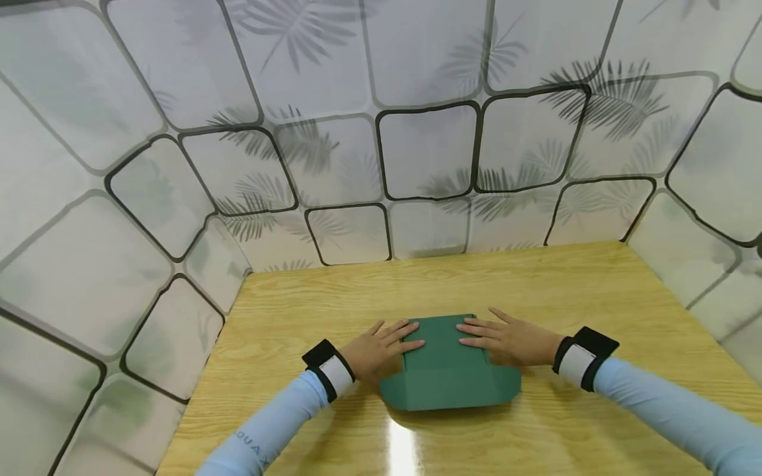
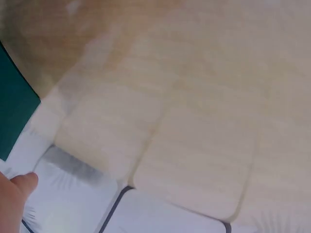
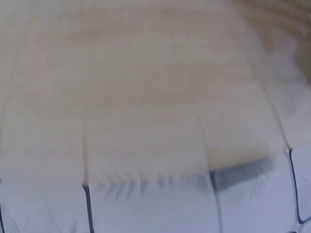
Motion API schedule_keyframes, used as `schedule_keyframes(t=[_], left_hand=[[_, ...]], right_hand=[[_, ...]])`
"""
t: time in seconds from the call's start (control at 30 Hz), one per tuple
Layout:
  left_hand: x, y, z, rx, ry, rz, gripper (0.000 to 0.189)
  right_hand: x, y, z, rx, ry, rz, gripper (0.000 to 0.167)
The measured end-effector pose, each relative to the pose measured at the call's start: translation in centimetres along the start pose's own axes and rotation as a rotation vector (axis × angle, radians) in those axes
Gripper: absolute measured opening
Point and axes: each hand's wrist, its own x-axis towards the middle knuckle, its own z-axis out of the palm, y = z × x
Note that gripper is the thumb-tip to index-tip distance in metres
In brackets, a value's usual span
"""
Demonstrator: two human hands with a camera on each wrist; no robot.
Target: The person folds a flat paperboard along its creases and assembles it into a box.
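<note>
A green cardboard box with a wide flap on its near side lies on the wooden table in front of me. My left hand rests on its left edge, fingers spread and straight over the top. From the other side, my right hand lays straight fingers on the top's right edge. In the left wrist view, part of the green cardboard shows at the left border, with a fingertip below it. The right wrist view shows neither the hand nor the box.
The light wood table reaches back to a pale curtain with dark rounded squares and leaf prints, which also hangs along both sides. Each wrist wears a black and white strap. Light glares off the tabletop near the box.
</note>
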Motion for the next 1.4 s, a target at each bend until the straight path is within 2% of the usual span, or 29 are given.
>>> schedule_keyframes(t=[0.1, 0.2, 0.27, 0.37, 0.47, 0.57, 0.63, 0.73, 0.83, 1.07, 1.2, 1.27, 1.3, 1.33, 1.4], left_hand=[[0.0, -0.5, -1.4, -0.019, -0.058, -0.002, 0.114], [0.1, -0.4, -3.6, -0.051, -0.141, -0.046, 0.098], [0.2, 0.1, -5.1, -0.047, -0.181, -0.089, 0.087], [0.5, 1.4, -7.3, -0.028, -0.181, -0.099, 0.072], [0.8, 2.8, -8.2, -0.011, -0.132, -0.025, 0.054], [0.5, 4.0, -7.3, -0.007, -0.089, 0.045, 0.05], [0.1, 4.6, -6.0, -0.02, -0.058, 0.052, 0.053], [-0.5, 5.1, -4.6, -0.055, -0.018, 0.046, 0.054], [-0.9, 4.9, -4.2, -0.059, 0.029, 0.065, 0.051], [-2.3, 3.3, -3.8, -0.09, 0.117, 0.095, 0.043], [-2.8, 2.8, -3.2, -0.11, 0.178, 0.112, 0.04], [-3.0, 2.5, -2.8, -0.201, 0.197, 0.109, 0.039], [-3.1, 2.3, -2.6, -0.272, 0.197, 0.09, 0.04], [-3.3, 2.0, -2.4, -0.354, 0.2, 0.055, 0.041], [-3.6, 1.3, -1.8, -0.516, 0.205, -0.057, 0.051]], right_hand=[[0.6, 0.7, -1.6, -0.026, -0.067, -0.009, 0.09], [1.5, 0.8, -3.5, 0.019, -0.098, 0.002, 0.092], [2.4, 0.2, -4.6, 0.063, -0.08, 0.016, 0.083], [3.8, -1.3, -5.7, 0.147, -0.012, 0.004, 0.059], [4.8, -2.8, -6.1, 0.225, 0.01, -0.029, 0.049], [5.0, -4.0, -5.8, 0.297, -0.054, -0.036, 0.058], [4.6, -4.6, -5.4, 0.356, -0.101, -0.019, 0.063], [3.7, -5.1, -4.9, 0.402, -0.105, 0.0, 0.063], [2.5, -5.0, -4.8, 0.4, -0.056, 0.008, 0.059], [-1.6, -3.7, -4.3, 0.338, 0.093, 0.018, 0.053], [-2.6, -3.6, -3.9, 0.327, 0.155, 0.014, 0.05], [-2.7, -3.6, -3.8, 0.438, 0.156, 0.058, 0.043], [-2.7, -3.6, -3.6, 0.519, 0.154, 0.105, 0.041], [-2.7, -3.5, -3.5, 0.598, 0.169, 0.164, 0.042], [-2.8, -3.1, -3.1, 0.735, 0.208, 0.309, 0.047]])
